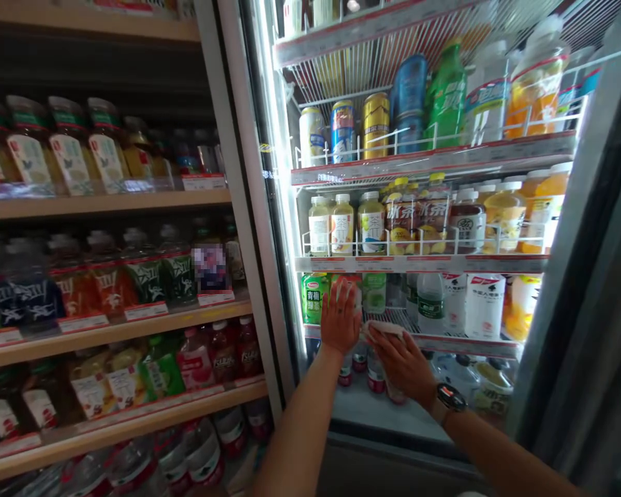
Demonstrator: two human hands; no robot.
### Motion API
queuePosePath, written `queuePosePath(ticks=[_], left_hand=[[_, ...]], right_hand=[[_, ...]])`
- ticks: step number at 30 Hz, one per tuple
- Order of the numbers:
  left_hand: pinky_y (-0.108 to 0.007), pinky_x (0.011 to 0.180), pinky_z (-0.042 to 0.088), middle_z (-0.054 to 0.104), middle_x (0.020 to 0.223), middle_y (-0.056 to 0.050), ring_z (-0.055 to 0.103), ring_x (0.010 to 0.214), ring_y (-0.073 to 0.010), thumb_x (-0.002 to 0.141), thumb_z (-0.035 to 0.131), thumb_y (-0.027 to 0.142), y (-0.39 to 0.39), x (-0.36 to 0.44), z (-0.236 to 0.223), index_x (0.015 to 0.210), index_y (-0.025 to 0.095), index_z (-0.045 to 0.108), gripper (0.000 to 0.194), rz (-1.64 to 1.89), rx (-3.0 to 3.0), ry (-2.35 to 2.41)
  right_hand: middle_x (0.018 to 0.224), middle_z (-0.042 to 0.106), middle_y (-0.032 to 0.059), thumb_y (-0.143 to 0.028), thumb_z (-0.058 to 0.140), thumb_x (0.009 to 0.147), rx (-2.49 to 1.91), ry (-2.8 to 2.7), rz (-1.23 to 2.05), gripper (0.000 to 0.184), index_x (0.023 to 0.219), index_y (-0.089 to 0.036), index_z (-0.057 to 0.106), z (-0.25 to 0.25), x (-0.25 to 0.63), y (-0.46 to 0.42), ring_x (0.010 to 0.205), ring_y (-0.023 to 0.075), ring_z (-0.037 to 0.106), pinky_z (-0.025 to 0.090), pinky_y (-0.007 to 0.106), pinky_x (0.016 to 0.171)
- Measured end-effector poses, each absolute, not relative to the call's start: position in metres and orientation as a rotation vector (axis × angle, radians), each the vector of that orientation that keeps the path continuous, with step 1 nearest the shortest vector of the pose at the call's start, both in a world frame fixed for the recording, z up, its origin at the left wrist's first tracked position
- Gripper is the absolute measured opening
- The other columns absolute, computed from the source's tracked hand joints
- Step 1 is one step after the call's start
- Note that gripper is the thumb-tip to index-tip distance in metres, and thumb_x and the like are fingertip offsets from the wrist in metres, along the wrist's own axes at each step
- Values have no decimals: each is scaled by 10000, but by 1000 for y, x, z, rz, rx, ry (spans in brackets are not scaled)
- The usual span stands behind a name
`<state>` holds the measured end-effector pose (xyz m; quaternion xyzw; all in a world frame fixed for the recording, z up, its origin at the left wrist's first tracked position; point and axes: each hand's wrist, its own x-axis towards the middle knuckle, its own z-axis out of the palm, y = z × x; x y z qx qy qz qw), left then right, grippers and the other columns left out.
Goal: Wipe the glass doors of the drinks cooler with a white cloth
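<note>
My left hand reaches into the lit fridge at the lower shelf, its back toward me and its fingers stretched upward. It is in front of a reddish-green drink pack, beside a green tea carton and a green bottle. Whether the palm touches a drink is hidden. My right hand, with a dark watch on the wrist, holds a white cloth against the front edge of that shelf. Part of the cloth is covered by the fingers. Pink-based bottles stand below the hands.
Wire-railed fridge shelves above carry tea and juice bottles and cans. White-labelled bottles stand right of my hands. The fridge's side frame divides it from a wooden shelf of bottles on the left.
</note>
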<state>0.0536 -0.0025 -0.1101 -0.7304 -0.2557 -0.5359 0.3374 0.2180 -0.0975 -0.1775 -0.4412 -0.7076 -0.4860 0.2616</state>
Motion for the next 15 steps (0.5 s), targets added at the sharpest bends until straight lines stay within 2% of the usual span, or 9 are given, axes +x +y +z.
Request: queuePosePath(ticks=[3,11,15], left_hand=[[-488,1207,231,311,1582,-130,122,1512,-281,974,389,313,-3,54,-110,1553,116,167,650,-1395,-1901,-673],[-487,1202,248,319,1579,-124,169,1505,-268,970,355,256,-2,54,-111,1554,136,177,623,-1380,-1908,-708],[-492,1202,249,319,1581,-120,154,1509,-268,963,368,252,-3,54,-111,1550,131,192,625,-1370,-1925,-714]], right_hand=[[1406,590,24,-147,421,958,-1165,-1966,-1312,442,1368,-235,564,-177,223,-99,1237,183,541,63,421,1243],[1349,637,1,-135,451,961,-1037,-1968,-1342,445,1371,-277,552,-119,226,-95,1249,157,532,68,418,1241],[1379,613,6,-151,474,952,-1104,-1911,-1312,469,1397,-287,528,-129,223,-95,1264,177,527,87,431,1239]])
